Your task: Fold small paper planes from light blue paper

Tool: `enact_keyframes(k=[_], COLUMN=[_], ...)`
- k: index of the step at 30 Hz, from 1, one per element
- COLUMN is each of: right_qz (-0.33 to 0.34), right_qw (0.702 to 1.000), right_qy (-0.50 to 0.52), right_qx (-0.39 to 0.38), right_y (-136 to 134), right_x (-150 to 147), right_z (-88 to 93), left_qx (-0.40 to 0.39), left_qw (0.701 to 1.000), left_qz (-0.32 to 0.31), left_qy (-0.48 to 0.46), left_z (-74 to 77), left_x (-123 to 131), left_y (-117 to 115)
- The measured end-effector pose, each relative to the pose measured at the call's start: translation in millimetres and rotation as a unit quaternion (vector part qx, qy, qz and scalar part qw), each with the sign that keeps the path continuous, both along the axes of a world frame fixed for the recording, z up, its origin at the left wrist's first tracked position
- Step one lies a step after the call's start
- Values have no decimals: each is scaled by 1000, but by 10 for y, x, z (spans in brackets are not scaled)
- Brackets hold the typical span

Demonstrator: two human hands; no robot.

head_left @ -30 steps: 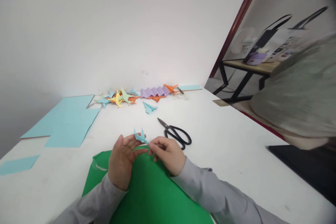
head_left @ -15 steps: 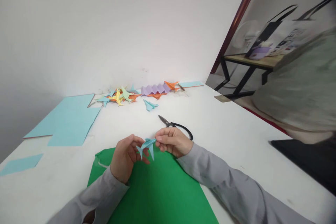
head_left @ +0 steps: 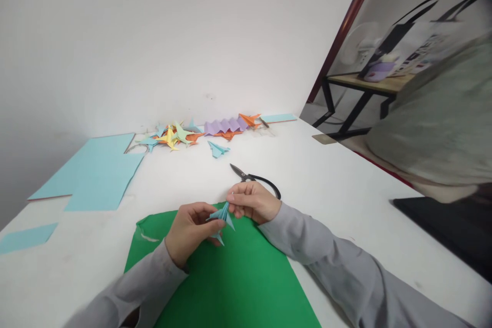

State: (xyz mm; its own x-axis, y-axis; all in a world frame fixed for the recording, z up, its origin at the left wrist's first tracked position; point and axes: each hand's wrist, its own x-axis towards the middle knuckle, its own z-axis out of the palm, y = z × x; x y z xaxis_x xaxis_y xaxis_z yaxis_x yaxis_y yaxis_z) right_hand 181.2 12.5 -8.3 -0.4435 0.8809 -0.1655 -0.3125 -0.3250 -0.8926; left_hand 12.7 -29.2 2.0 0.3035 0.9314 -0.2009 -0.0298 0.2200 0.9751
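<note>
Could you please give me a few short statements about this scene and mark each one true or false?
1. Both the left hand and the right hand touch the folded blue paper plane. True.
2. The scissors are in the left hand. False: they lie on the white table, partly hidden by the right hand.
3. The pleated purple paper lies toward the table's far edge. True.
4. The large flat sheets at the left are yellow. False: they are light blue.
5. A second blue paper plane lies farther away than the scissors. True.

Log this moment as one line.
left hand: holding light-blue folded-paper plane | right hand: pinching its narrow end | black-handled metal scissors: on white tabletop, partly hidden behind right hand
</note>
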Motion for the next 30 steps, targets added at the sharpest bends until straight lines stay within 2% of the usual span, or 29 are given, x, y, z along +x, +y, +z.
enact_keyframes(k=[7,13,20,23,26,30], right_qz=[24,21,20,12,1,0], right_qw=[998,995,995,997,998,997], right_qy=[-41,-76,-77,-67,-62,-64], right_qx=[31,66,55,40,27,32], right_y=[-72,-99,-59,-43,-39,-45], right_x=[-52,-79,-68,-52,-46,-54], right_z=[-18,-9,-36,-44,-44,-38], left_qx=[-9,-23,4,36,88,104], left_qw=[999,998,997,992,990,993], left_qz=[-47,-60,-40,-66,-91,-61], left_qy=[-4,-3,-72,-102,-62,5], left_z=[17,22,40,63,53,25], left_x=[44,45,46,28,15,20], left_y=[-13,-6,-40,-47,-42,-37])
